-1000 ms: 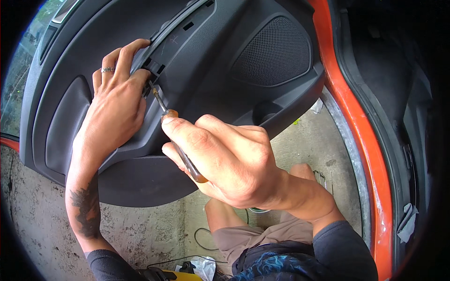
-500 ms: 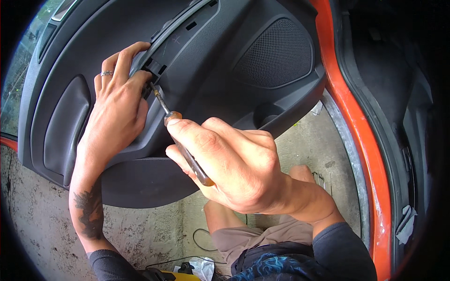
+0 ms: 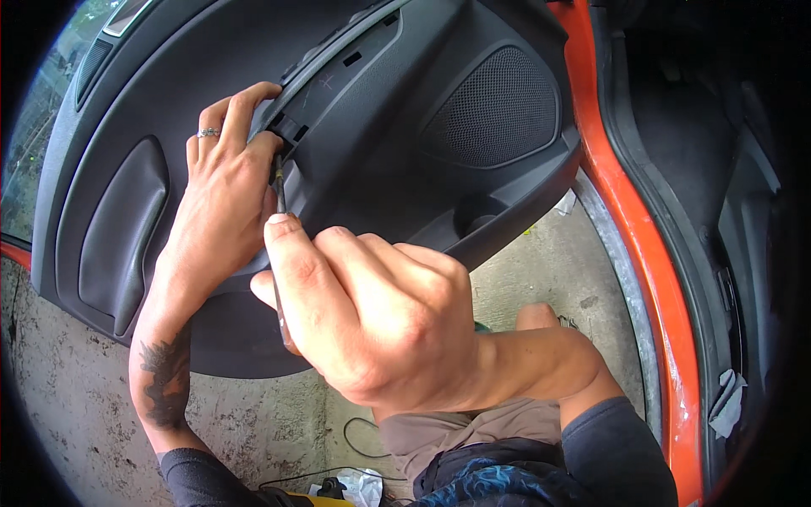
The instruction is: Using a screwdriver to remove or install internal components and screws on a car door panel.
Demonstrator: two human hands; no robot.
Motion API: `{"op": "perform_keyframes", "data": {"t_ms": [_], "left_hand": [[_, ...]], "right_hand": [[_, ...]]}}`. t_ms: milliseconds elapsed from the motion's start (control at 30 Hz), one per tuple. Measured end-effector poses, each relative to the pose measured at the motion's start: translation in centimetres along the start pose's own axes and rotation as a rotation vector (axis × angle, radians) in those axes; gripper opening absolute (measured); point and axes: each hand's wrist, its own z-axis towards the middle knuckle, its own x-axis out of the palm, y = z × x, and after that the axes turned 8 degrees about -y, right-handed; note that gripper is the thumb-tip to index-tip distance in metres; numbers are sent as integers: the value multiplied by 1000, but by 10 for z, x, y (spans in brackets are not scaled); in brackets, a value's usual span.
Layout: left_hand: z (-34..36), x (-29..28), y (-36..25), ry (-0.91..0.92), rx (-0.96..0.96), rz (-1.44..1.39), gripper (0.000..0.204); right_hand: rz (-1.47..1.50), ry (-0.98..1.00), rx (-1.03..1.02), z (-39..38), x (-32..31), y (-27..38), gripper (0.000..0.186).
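A dark grey car door panel (image 3: 380, 160) fills the upper middle. My left hand (image 3: 221, 190), with a ring on it, has its fingers curled over the long trim strip (image 3: 328, 52), near small rectangular slots in the panel. My right hand (image 3: 372, 317) is closed round a screwdriver (image 3: 280, 190) with a translucent brown handle. The screwdriver's shaft reaches up beside my left thumb to the strip; its tip is hard to make out.
The orange door sill (image 3: 638, 253) runs down the right, beside the dark car interior. Below lies stained concrete floor (image 3: 236, 414) with a cable (image 3: 351, 444), a crumpled white piece (image 3: 359, 482) and a partly visible yellow object (image 3: 317, 500). My legs show beneath my arms.
My right hand has moved left and a little down, so the screwdriver now stands more upright. My left hand has shifted slightly right and down in view, still at the strip.
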Motion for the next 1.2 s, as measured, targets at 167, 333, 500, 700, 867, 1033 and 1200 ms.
{"op": "perform_keyframes", "data": {"t_ms": [167, 333, 500, 700, 867, 1033, 1200], "left_hand": [[-9, 0, -6, -24, 26, 87, 39], [-16, 3, -11, -78, 8, 158, 41], [-17, 3, -12, -71, -1, 199, 42], [-10, 5, -4, -70, 0, 212, 25], [-6, 5, 3, -32, 20, 211, 19], [4, -5, 3, 103, 62, 292, 22], [20, -14, -1, 327, 100, 430, 27]], "right_hand": [[130, 59, 120, -8, -3, -2, 39], [165, -9, 53, -18, 1, -9, 40], [183, -37, 2, -22, 6, -11, 38], [177, 100, 83, -14, 7, -8, 46], [164, 82, 58, -9, 13, -10, 41], [173, 102, 102, -11, 19, -12, 46], [196, 66, 102, -12, 27, -14, 46]]}}
